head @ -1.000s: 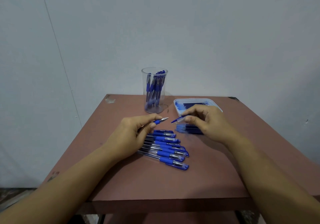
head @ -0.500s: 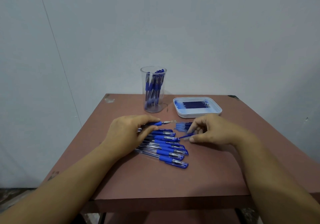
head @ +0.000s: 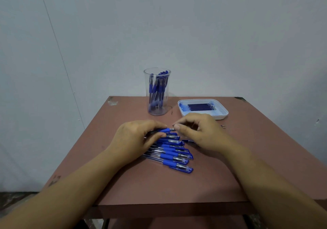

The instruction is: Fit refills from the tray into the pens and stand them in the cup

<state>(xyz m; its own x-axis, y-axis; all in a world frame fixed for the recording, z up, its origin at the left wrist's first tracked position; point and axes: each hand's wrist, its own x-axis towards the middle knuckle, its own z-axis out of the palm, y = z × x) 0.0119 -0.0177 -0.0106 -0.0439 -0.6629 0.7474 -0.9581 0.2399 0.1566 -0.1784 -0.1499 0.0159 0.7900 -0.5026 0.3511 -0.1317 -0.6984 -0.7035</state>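
Pen [head: 165, 130]: light, probably slippery; best held at blue grip. Pinched by left hand [head: 136, 136]; right hand [head: 200, 133] curled near tip, hold unclear.

A reddish-brown table [head: 247, 166] is carrying a clear cup [head: 157, 104] near its far edge, a white tray [head: 224, 113] toward its far right corner, and pens [head: 175, 158] mid-table.

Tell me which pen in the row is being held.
The farthest pen, nearest the cup: the left hand grips it, its metal tip bare. The rest lie capped on the table.
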